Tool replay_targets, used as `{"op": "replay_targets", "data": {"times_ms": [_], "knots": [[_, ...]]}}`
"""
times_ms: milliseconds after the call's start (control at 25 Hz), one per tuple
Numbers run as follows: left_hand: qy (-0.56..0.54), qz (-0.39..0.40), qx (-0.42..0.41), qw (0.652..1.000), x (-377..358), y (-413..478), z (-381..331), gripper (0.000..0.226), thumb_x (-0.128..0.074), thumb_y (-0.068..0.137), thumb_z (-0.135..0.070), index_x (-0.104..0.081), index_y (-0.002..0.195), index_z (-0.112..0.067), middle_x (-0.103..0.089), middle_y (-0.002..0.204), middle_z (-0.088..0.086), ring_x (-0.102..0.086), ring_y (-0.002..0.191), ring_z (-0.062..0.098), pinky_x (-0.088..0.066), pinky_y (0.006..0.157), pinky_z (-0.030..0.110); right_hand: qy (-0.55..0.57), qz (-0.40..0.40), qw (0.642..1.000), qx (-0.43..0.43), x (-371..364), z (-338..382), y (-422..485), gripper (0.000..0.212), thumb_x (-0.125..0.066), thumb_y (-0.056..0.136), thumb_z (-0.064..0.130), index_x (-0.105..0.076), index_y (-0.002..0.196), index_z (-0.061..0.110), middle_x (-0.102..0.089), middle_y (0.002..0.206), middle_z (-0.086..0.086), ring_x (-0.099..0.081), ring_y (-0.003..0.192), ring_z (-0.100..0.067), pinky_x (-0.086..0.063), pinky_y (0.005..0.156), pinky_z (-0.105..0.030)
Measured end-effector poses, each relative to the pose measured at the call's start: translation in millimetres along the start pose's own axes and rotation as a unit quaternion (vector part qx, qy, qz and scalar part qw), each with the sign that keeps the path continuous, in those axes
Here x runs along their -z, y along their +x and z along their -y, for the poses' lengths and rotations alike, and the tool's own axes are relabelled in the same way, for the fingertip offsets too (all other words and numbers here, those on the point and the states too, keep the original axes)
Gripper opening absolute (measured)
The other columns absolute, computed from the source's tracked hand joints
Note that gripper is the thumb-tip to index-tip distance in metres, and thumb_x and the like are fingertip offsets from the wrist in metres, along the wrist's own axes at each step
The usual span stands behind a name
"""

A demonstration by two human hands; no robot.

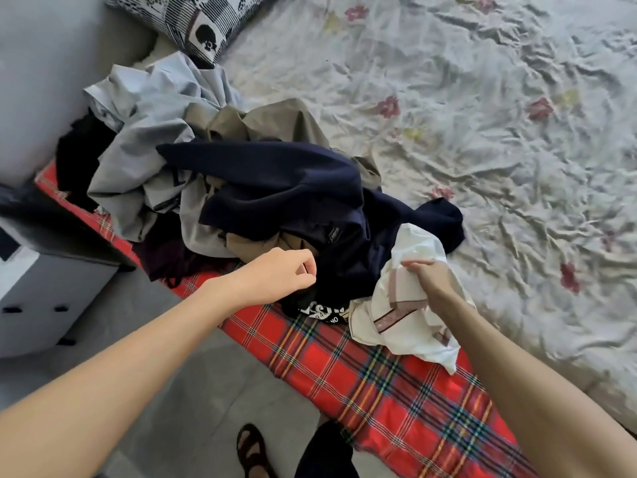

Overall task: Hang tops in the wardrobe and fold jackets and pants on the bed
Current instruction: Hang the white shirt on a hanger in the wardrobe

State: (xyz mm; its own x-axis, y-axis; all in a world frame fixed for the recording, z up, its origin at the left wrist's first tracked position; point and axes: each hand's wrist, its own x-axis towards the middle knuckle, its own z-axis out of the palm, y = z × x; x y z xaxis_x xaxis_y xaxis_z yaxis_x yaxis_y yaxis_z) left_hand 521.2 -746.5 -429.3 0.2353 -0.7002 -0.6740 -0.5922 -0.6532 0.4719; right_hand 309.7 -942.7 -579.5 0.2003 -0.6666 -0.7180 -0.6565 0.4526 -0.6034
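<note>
A wide bed fills most of the view, spread with a crumpled pale floral sheet (pixel 482 132) and edged along its near side by a red tartan cover (pixel 396 391). A black-and-white patterned pillow (pixel 193 22) lies at its head, and a grey drawer unit (pixel 44 288) stands on the grey floor (pixel 206 391) to the left. The pile of clothes (pixel 241 174) sits at the bed's near edge, straight ahead of both hands. The left hand (pixel 279 274) hovers at the pile's front with fingers curled and thumb against forefinger, just over a navy jacket (pixel 293 194); whether it pinches cloth I cannot tell. The right hand (pixel 431 277) grips a white top (pixel 406 305) with brown trim, bunched at the pile's right. Light grey, khaki and black garments are tangled through the heap.
</note>
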Motion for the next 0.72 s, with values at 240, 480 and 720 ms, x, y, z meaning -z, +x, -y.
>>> {"op": "replay_targets", "data": {"times_ms": [240,480,720], "knots": [[-0.046,-0.054,-0.024,0.997,6,-45,8,0.064,-0.069,0.088,-0.038,-0.039,0.144,-0.033,-0.046,0.143,-0.012,-0.055,0.112,0.008,-0.046,0.095,0.027,-0.078,0.131,0.95,0.274,-29,75,-145,0.03,-0.064,0.085,0.019,-0.074,0.101,0.042,-0.069,0.101,0.022,-0.06,0.101,0.003,-0.046,0.082,-0.015],[-0.194,-0.161,-0.11,0.961,37,-208,50,0.075,-0.085,0.075,-0.033,-0.044,0.136,-0.046,-0.051,0.132,-0.027,-0.049,0.126,-0.001,-0.046,0.099,0.024,-0.032,0.333,0.855,0.397,-100,142,-325,0.031,-0.074,0.083,0.02,-0.066,0.11,0.033,-0.072,0.102,0.0,-0.07,0.097,-0.017,-0.058,0.085,-0.046],[-0.2,-0.378,-0.095,0.899,37,-432,120,0.041,-0.077,0.078,-0.035,-0.064,0.113,-0.019,-0.071,0.095,-0.002,-0.067,0.089,0.016,-0.054,0.08,0.041,0.007,0.511,0.732,0.45,-196,166,-507,0.017,-0.061,0.089,0.015,-0.068,0.105,0.016,-0.068,0.1,-0.011,-0.064,0.09,-0.022,-0.053,0.079,-0.036]]}}
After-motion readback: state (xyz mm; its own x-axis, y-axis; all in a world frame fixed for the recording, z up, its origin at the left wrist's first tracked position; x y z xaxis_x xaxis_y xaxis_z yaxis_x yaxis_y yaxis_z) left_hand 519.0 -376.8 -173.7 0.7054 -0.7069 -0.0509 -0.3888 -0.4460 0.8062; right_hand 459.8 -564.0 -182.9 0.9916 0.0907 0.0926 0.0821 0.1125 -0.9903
